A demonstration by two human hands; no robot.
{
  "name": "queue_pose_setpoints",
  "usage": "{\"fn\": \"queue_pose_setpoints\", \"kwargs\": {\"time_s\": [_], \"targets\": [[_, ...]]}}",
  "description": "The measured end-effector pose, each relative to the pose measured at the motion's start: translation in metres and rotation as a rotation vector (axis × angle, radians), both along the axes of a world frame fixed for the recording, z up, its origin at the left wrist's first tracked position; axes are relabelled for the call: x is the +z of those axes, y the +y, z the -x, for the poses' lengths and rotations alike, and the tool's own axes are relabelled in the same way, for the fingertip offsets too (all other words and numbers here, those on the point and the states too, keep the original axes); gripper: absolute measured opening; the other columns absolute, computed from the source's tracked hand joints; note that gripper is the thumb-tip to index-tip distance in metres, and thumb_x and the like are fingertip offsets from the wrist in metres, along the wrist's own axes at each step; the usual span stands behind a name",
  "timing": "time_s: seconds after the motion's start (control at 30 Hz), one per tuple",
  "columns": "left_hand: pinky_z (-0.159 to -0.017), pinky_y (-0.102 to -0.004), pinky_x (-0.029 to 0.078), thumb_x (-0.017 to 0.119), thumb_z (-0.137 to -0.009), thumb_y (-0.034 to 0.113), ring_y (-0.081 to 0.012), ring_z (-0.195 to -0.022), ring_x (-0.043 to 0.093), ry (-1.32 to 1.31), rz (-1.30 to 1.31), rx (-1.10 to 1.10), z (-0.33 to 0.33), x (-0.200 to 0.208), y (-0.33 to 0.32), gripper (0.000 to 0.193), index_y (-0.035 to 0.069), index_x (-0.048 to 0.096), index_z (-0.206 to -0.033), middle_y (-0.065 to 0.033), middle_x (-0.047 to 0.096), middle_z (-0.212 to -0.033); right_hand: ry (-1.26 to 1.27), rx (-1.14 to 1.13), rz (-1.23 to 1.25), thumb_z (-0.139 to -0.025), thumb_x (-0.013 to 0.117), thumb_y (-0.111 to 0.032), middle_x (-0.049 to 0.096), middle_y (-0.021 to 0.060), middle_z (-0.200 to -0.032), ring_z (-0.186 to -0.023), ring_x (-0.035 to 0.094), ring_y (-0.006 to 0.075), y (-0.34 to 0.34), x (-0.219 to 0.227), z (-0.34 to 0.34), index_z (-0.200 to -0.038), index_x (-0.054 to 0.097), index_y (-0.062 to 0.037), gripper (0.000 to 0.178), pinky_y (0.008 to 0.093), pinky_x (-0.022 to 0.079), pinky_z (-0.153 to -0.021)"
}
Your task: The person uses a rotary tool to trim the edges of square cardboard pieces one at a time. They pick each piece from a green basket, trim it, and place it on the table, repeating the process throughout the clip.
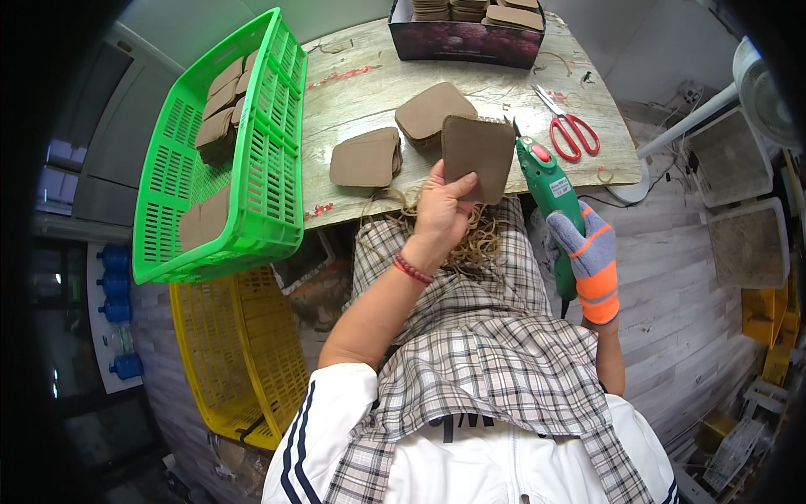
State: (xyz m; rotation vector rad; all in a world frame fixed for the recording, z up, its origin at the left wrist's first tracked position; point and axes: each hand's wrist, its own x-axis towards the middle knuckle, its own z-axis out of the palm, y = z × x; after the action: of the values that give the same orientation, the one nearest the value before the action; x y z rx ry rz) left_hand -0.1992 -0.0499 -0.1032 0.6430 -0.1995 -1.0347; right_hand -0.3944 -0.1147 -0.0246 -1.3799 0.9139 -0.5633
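My bare left hand (441, 208) pinches a brown flat piece with rounded corners (478, 155), thumb on its face, and holds it upright above my lap. My right hand (592, 256), in a grey and orange glove, is closed round a green handheld electric tool (544, 181) with a red button and a thin dark tip. That tip is close to the upper right corner of the piece; whether they touch I cannot tell. Two stacks of similar brown pieces, one nearer left (365, 158) and one behind (432, 109), lie on the table. Curled brown trimmings (474, 239) are heaped on my lap.
Red-handled scissors (573, 134) lie on the table (344, 92) at right. A green crate (285, 160) with brown pieces stands at left, above a yellow crate (239, 353). A dark box (466, 42) of pieces sits at the back. A white fan (760, 84) stands far right.
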Motion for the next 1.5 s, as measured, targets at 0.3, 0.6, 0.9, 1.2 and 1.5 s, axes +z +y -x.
{"fn": "queue_pose_setpoints", "kwargs": {"time_s": [0.3,0.6,0.9,1.2,1.5], "targets": [[-0.082,-0.0243,0.049,0.058,-0.077,-0.012,-0.0109,-0.087,0.061,-0.619,-0.222,-0.208,-0.093,0.029,0.028,0.033,-0.002,0.061,-0.108,-0.0051,0.066,-0.099,0.108,0.193,0.066,-0.079,0.071,-0.021,0.059,-0.0006,-0.070,-0.057,0.050,0.0035,0.001,0.002,0.004,-0.105,0.060,0.0009,0.036,0.0195,0.041,-0.051],[-0.077,-0.0228,0.048,0.060,-0.074,-0.012,-0.0086,-0.084,0.059,-0.606,-0.358,-0.441,-0.085,0.034,0.042,0.031,-0.002,0.063,-0.103,-0.0013,0.065,-0.094,0.086,0.205,0.051,-0.080,0.071,-0.024,0.060,-0.0006,-0.070,-0.056,0.050,0.0034,0.005,-0.004,-0.005,-0.104,0.060,0.0001,0.036,0.0193,0.040,-0.051],[-0.072,-0.0231,0.047,0.062,-0.069,-0.011,-0.0069,-0.078,0.056,-1.150,-0.467,-0.325,-0.110,0.062,0.045,0.026,0.003,0.062,-0.091,0.0029,0.061,-0.080,0.076,0.286,-0.057,-0.080,0.071,-0.025,0.059,-0.0009,-0.070,-0.057,0.050,0.0037,0.003,-0.008,-0.005,-0.102,0.060,0.0000,0.035,0.0197,0.041,-0.052],[-0.069,-0.0194,0.044,0.066,-0.066,-0.009,-0.0042,-0.076,0.055,-1.058,-0.400,-0.357,-0.137,0.067,0.051,0.025,0.004,0.061,-0.086,0.0040,0.060,-0.079,0.086,0.388,-0.078,-0.079,0.071,-0.023,0.059,-0.0020,-0.070,-0.058,0.051,0.0037,0.001,-0.015,-0.005,-0.099,0.062,-0.0006,0.031,0.0201,0.041,-0.052],[-0.071,-0.0195,0.044,0.066,-0.067,-0.008,-0.0045,-0.077,0.055,-1.123,-0.427,-0.411,-0.130,0.070,0.054,0.026,0.004,0.061,-0.089,0.0034,0.060,-0.080,0.076,0.410,-0.151,-0.079,0.071,-0.021,0.059,-0.0018,-0.070,-0.057,0.050,0.0033,0.006,-0.009,-0.007,-0.100,0.061,-0.0009,0.031,0.0195,0.041,-0.051]]}}
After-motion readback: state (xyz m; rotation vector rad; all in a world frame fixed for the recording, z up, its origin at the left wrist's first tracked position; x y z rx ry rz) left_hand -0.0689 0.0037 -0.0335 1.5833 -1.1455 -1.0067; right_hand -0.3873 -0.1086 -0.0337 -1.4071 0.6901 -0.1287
